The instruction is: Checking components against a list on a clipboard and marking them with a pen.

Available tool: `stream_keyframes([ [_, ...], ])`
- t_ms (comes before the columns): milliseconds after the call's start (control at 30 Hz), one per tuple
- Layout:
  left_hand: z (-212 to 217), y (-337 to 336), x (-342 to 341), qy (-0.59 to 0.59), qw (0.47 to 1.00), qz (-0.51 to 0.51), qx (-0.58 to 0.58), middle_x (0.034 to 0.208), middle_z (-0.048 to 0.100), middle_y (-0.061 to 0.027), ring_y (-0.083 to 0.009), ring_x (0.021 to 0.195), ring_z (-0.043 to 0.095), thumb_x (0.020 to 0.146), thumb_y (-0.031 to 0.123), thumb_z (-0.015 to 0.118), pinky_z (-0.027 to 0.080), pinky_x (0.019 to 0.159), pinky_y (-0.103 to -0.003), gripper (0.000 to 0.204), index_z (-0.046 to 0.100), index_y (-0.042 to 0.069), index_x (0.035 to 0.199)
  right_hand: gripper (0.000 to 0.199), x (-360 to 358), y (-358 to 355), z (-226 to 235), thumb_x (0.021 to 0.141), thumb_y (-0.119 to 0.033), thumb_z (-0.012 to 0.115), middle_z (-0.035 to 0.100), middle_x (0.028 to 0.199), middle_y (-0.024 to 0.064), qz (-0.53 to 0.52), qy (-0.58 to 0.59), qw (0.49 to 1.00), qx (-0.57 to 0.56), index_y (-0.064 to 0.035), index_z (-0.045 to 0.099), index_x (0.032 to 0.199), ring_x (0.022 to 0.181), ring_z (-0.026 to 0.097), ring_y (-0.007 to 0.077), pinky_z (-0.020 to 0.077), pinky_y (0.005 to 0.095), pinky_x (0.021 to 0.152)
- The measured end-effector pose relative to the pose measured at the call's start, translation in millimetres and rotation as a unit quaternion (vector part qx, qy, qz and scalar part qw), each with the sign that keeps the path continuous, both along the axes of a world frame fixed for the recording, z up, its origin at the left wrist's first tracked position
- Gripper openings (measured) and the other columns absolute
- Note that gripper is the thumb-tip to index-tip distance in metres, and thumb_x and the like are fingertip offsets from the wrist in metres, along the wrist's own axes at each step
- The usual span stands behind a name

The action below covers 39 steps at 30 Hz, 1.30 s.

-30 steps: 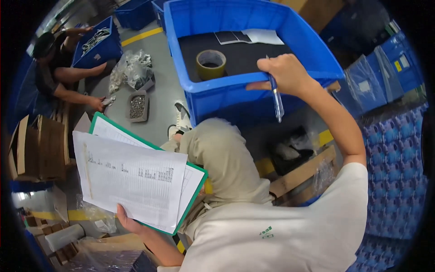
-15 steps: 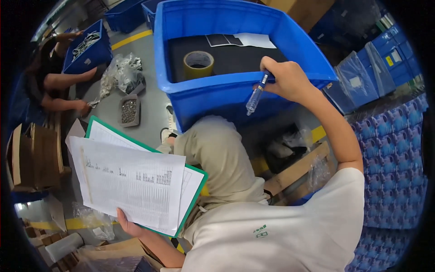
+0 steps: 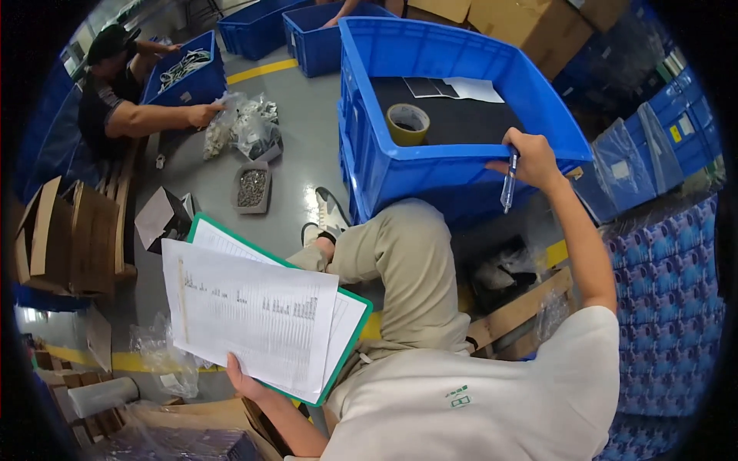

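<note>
My left hand (image 3: 244, 379) grips the lower edge of a green clipboard (image 3: 360, 298), thumb on top. Loose printed sheets (image 3: 250, 315) lie over it, the top one skewed to the left. In my right hand (image 3: 534, 160) is a pen (image 3: 509, 186), its lower end pointing down. That hand rests at the near rim of a large blue crate (image 3: 461, 150). Inside the crate, a yellowish tape roll (image 3: 407, 125) and a white paper (image 3: 473, 90) sit on a dark surface.
A co-worker (image 3: 115, 100) at the left reaches to plastic bags of parts (image 3: 250, 127) on the floor. Nearby are a small bin of metal pieces (image 3: 252, 188), a blue crate of cables (image 3: 184, 81) and cardboard boxes (image 3: 69, 238). Wrapped blue crates (image 3: 623, 165) stand at the right.
The view has swung so that most things sit further right and show more of the left side. The co-worker's hand has moved onto the plastic bags. Both my hands keep their hold.
</note>
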<state>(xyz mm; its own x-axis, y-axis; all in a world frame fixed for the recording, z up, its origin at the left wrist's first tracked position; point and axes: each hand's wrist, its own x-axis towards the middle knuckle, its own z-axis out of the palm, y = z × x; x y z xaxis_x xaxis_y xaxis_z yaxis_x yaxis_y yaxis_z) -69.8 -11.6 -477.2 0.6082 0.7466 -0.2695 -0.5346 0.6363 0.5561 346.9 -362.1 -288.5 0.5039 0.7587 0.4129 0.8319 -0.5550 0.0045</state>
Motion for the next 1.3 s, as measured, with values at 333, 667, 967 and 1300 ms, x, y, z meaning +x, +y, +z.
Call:
stream_keyframes([
  [333,34,30,42,0.068,0.992,-0.014,0.109,0.117,0.053,-0.0172,-0.0275,0.103,0.054,0.087,0.021,0.045,0.042,0.090,-0.038,0.044,0.043,-0.006,0.122,0.041,-18,12,-4,0.060,-0.032,0.080,0.047,0.052,0.0099,0.001,-0.030,0.999,0.025,-0.0074,0.048,0.068,0.048,0.052,0.0280,0.0384,0.0339,0.045],
  [667,164,-6,155,-0.004,0.984,-0.089,0.157,0.111,0.056,-0.0161,-0.0225,0.098,0.056,0.085,0.016,0.052,0.044,0.085,-0.033,0.037,0.049,-0.008,0.112,0.040,-14,4,-3,0.062,-0.034,0.078,0.050,0.057,0.0105,-0.003,-0.034,0.997,0.073,-0.0070,0.049,0.067,0.053,0.054,0.0284,0.0392,0.0349,0.048],
  [967,174,-48,201,0.124,0.950,-0.169,0.230,0.101,0.060,-0.0136,-0.0195,0.089,0.059,0.079,0.014,0.064,0.048,0.076,-0.030,0.041,0.049,-0.005,0.111,0.029,-2,-12,51,0.072,-0.017,0.072,0.063,0.092,0.0103,0.006,0.169,0.978,0.120,-0.0013,0.061,0.094,0.089,0.060,0.0194,0.0457,0.0302,0.081],
  [1300,174,-54,250,0.068,0.958,-0.241,0.136,0.104,0.056,-0.0154,-0.0205,0.090,0.059,0.080,0.006,0.048,0.049,0.077,-0.033,0.039,0.041,-0.006,0.116,0.051,-8,126,81,0.091,-0.047,0.043,0.062,0.073,0.0084,0.252,0.267,0.924,0.105,-0.0022,0.063,0.077,0.067,0.059,0.0162,0.0457,0.0267,0.058],
])
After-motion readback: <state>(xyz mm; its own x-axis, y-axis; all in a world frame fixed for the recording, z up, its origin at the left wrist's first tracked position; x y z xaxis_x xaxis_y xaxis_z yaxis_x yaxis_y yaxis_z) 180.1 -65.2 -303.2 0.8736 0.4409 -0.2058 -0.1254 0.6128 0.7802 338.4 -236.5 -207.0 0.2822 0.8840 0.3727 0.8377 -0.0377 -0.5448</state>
